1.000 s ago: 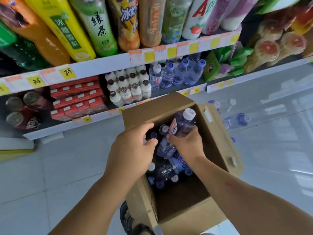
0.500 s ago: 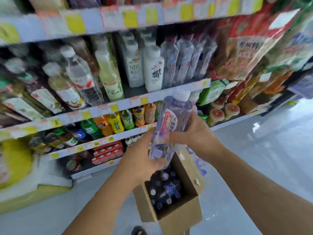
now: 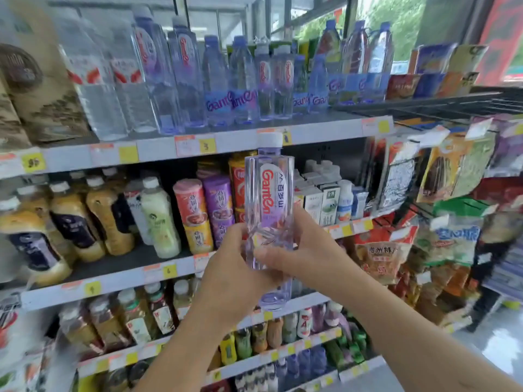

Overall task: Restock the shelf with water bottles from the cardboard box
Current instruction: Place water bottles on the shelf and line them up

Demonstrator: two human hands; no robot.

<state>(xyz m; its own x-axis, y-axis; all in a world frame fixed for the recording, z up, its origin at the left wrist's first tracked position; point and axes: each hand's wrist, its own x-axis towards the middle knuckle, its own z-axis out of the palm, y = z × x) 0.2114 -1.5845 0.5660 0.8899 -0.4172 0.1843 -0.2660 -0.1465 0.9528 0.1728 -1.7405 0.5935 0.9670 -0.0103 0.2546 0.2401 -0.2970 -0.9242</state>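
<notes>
Raised from over the cardboard box, the clear, lilac-tinted plastic water bottle with a white cap (image 3: 268, 190) now stands upright in front of the shelves, held between both hands. Nearest, the left hand (image 3: 226, 273) curls round its lower left side, and the right hand (image 3: 311, 250) wraps its lower right, thumb across the front. Its cap overlaps the pale front edge of the top shelf (image 3: 158, 151), where matching clear bottles (image 3: 273, 80) stand in a row further back. I judge this bottle is mid-delivery and not yet placed. The box is out of view, so what remains cannot be counted. Blur smears the shelf's left end, and any free slot is hard to make out.
</notes>
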